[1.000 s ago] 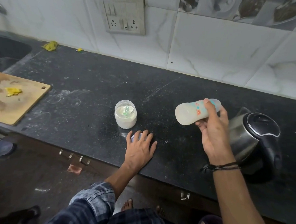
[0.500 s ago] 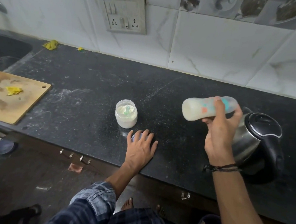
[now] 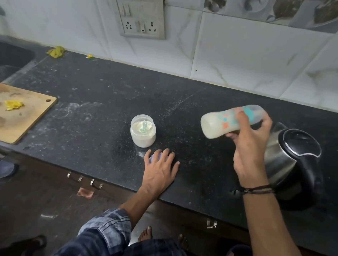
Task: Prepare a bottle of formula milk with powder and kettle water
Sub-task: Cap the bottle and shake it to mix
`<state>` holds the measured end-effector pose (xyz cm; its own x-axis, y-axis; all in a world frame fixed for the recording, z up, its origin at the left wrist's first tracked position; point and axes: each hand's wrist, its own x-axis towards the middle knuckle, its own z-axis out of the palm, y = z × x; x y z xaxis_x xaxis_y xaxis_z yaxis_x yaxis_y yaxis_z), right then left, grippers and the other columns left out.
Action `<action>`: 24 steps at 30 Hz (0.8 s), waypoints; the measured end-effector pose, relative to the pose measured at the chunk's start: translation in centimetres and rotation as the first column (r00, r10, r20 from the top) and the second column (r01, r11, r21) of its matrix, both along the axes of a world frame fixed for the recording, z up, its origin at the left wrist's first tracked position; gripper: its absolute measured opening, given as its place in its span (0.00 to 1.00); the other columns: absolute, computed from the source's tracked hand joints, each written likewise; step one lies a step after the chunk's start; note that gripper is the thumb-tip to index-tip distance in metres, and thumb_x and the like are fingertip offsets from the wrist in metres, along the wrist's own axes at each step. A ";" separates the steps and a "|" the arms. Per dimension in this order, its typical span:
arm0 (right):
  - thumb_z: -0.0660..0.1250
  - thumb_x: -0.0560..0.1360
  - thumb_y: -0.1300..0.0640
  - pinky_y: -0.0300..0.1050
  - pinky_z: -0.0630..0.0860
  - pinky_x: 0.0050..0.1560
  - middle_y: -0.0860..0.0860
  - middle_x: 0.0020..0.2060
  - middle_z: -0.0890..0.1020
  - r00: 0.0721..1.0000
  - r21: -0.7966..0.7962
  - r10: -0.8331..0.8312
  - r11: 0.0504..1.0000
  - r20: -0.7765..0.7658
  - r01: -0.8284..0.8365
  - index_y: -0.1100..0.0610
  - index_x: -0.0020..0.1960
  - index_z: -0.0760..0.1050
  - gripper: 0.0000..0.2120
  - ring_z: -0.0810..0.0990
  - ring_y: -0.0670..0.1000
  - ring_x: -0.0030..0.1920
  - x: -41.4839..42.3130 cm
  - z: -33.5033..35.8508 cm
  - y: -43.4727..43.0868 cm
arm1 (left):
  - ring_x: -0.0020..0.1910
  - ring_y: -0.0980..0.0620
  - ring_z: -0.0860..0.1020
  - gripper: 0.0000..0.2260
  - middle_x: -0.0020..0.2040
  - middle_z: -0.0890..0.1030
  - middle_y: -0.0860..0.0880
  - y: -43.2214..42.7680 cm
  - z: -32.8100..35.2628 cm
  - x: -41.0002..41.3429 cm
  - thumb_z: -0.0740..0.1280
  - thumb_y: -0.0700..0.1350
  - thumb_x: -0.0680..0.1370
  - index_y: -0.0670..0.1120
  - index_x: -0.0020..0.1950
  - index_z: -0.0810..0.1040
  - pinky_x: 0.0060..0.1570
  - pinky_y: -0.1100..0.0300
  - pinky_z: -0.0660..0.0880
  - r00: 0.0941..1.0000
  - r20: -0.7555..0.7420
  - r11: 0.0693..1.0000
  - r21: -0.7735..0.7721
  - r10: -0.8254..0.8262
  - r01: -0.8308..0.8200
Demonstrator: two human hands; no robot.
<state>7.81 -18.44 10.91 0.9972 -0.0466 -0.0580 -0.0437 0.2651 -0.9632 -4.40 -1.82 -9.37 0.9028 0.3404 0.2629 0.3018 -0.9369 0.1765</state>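
Fingers (image 3: 239,120) of the right hand (image 3: 248,153) curl round the feeding bottle (image 3: 216,125), thumb beneath, holding it almost level in the air over the right half of the countertop (image 3: 106,103). Its base points left and its capped end points towards the back wall. Milky liquid lies along the lower side and fills the base end. A level, closed bottle held clear of the surface suggests the mixing step: powder and water appear to be in, and shaking is probably in hand.

The left hand (image 3: 160,171) lies flat near the front edge, fingers straight and slightly spread, with the fingertips resting on a small round lid (image 3: 152,158). The lid probably belongs to the powder jar (image 3: 143,134), which stands open just behind it at mid-countertop, and it is kept within reach for closing. A pale green scoop (image 3: 145,125) stands in the powder.

The kettle (image 3: 294,156), lid down, sits just behind the right hand near the right front edge. A cutting board (image 3: 24,121) bearing a yellow scrap (image 3: 13,105) overhangs the left front edge. The sink (image 3: 5,60) occupies the far left corner.
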 end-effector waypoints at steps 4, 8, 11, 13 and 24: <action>0.77 0.72 0.51 0.39 0.78 0.34 0.50 0.56 0.83 0.997 -0.078 0.071 0.994 0.005 -0.071 0.50 0.69 0.70 0.28 0.87 0.50 0.52 0.3 0.0 -0.2 | 0.65 0.46 0.77 0.17 0.65 0.78 0.52 0.0 -0.2 -0.1 0.57 0.61 0.84 0.53 0.64 0.78 0.73 0.40 0.59 1.000 0.007 1.000 0.002 -0.005 0.005; 0.78 0.69 0.46 0.39 0.78 0.35 0.50 0.57 0.83 0.999 0.015 -0.007 1.000 0.039 0.006 0.46 0.65 0.71 0.28 0.87 0.49 0.52 0.1 0.5 -0.5 | 0.64 0.46 0.77 0.17 0.64 0.78 0.52 0.0 -0.3 0.1 0.57 0.61 0.84 0.53 0.63 0.77 0.72 0.40 0.59 1.000 0.012 1.000 -0.005 -0.001 0.001; 0.77 0.67 0.44 0.40 0.78 0.35 0.49 0.56 0.83 1.000 0.031 -0.023 0.999 -0.004 0.023 0.48 0.65 0.71 0.30 0.87 0.47 0.50 0.5 0.8 -0.4 | 0.65 0.46 0.77 0.17 0.65 0.78 0.52 0.0 -0.3 0.0 0.58 0.61 0.84 0.52 0.64 0.78 0.72 0.40 0.60 1.000 0.015 1.000 0.000 -0.001 0.001; 0.78 0.68 0.48 0.39 0.77 0.32 0.53 0.56 0.84 0.995 -0.095 0.097 0.991 0.025 -0.094 0.48 0.65 0.72 0.28 0.88 0.50 0.50 0.3 0.2 -0.5 | 0.64 0.46 0.77 0.17 0.64 0.78 0.52 0.0 -0.4 -0.1 0.59 0.60 0.84 0.52 0.63 0.78 0.72 0.40 0.61 0.999 0.035 1.000 0.007 -0.007 0.007; 0.78 0.67 0.46 0.39 0.79 0.33 0.45 0.52 0.85 0.999 -0.018 0.010 1.000 0.053 -0.010 0.48 0.68 0.70 0.32 0.88 0.49 0.51 -0.1 -0.2 -0.7 | 0.65 0.46 0.76 0.17 0.65 0.78 0.52 -0.1 -0.1 0.0 0.59 0.61 0.84 0.53 0.64 0.78 0.73 0.39 0.61 1.000 0.018 1.000 0.004 0.006 -0.006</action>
<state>7.67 -19.12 10.75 0.9993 -0.0372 -0.0042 0.0051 0.2480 -0.9687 -4.44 -1.89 -9.46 0.8960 0.3448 0.2798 0.3043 -0.9357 0.1784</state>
